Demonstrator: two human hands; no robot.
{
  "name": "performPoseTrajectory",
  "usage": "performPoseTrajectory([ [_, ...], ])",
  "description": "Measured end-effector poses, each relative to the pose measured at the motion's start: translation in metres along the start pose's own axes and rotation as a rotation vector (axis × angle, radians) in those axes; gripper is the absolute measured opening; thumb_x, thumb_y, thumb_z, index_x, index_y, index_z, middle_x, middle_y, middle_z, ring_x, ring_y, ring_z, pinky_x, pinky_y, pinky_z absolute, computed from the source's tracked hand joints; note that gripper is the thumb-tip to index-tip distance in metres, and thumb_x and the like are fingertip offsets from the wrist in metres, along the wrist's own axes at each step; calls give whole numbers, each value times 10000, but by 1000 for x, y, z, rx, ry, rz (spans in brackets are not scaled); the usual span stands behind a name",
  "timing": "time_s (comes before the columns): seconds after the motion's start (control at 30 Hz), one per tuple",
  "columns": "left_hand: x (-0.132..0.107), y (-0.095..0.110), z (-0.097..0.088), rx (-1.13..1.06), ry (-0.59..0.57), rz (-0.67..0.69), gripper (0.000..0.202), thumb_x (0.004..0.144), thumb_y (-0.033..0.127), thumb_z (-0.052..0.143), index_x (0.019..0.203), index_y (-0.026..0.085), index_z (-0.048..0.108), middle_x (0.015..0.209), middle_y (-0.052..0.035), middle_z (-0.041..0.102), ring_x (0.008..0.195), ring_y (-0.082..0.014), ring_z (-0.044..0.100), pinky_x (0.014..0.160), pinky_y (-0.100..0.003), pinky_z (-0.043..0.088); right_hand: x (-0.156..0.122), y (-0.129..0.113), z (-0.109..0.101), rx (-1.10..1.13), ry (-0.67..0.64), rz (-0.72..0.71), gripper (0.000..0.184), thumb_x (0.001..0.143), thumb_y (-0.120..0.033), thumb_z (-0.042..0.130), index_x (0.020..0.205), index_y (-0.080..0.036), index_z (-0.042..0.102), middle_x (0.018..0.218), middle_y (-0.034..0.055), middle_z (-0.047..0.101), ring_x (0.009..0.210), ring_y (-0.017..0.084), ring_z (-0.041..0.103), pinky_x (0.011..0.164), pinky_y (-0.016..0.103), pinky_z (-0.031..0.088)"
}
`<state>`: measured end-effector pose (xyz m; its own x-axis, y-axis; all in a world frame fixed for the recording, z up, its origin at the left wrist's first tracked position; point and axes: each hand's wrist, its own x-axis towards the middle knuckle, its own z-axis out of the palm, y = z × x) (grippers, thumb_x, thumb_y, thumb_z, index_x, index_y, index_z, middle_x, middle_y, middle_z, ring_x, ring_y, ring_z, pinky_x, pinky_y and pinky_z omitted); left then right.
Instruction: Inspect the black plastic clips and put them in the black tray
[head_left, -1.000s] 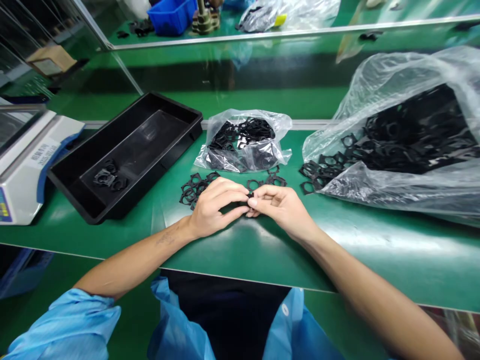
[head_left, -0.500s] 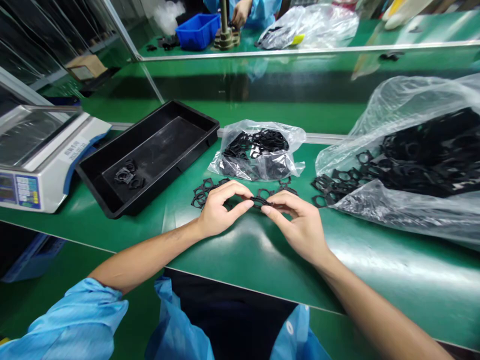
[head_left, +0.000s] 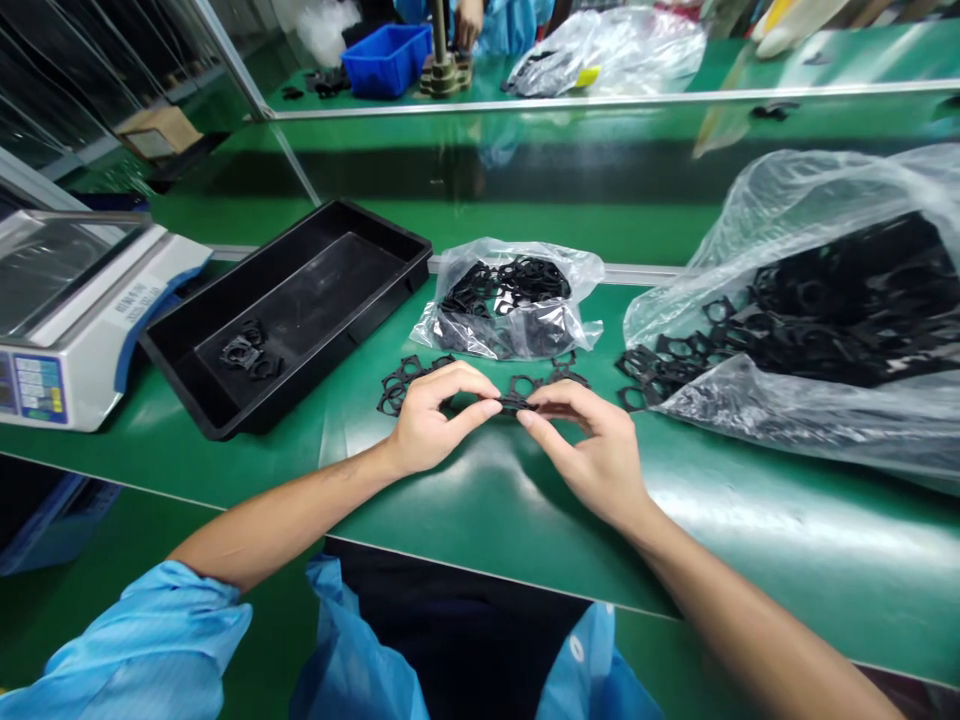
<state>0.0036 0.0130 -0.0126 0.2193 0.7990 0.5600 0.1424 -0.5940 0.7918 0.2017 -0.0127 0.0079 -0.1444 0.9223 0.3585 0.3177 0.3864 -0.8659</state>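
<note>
Between my two hands is a thin black plastic ring part (head_left: 514,403), seen nearly edge-on just above the green table. My left hand (head_left: 439,415) pinches its left end with thumb and forefinger. The right end is pinched the same way by my right hand (head_left: 592,440). Loose black ring parts (head_left: 397,383) lie behind my left hand, and more (head_left: 568,372) behind my right. Past them rests a clear plastic bag (head_left: 510,335) with many such parts in it.
At left, a black tray (head_left: 330,330) holds a few ring parts (head_left: 250,350), beside a weighing scale (head_left: 97,320). A large open bag (head_left: 787,400) spills black parts at right. Across the divider are a blue bin (head_left: 386,62) and another person's hand (head_left: 469,25).
The held ring part has tilted to lie more edge-on to me. Both hands keep their pinch with little movement. The whole view has shifted slightly.
</note>
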Motion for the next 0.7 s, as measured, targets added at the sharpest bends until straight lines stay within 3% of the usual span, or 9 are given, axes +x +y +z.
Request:
performPoseTrajectory([
  [0.17, -2, -1, 0, -25, -16, -55, 109, 877, 263, 746, 868, 176, 681, 826, -34, 720, 786, -151, 673, 770, -290, 538, 1, -2, -2, -55, 35, -48, 76, 907, -263, 700, 851, -216, 678, 835, 28, 717, 743, 176, 672, 728, 310, 581],
  [0.47, -1, 2, 0, -22, -12, -23, 114, 883, 246, 737, 843, 175, 658, 826, -36, 721, 794, -153, 687, 781, -295, 554, 0, -5, -3, -51, 58, -22, 132, 894, -328, 718, 829, -230, 658, 812, 39, 701, 743, 197, 647, 739, 348, 567],
  [0.7, 0, 2, -1, -20, -33, 30, 73, 880, 205, 735, 866, 178, 668, 848, -36, 724, 811, -147, 685, 785, -288, 553, 1, -7, -3, -4, 68, -50, 111, 884, -287, 726, 827, -230, 649, 821, 40, 690, 777, 203, 642, 771, 360, 540],
])
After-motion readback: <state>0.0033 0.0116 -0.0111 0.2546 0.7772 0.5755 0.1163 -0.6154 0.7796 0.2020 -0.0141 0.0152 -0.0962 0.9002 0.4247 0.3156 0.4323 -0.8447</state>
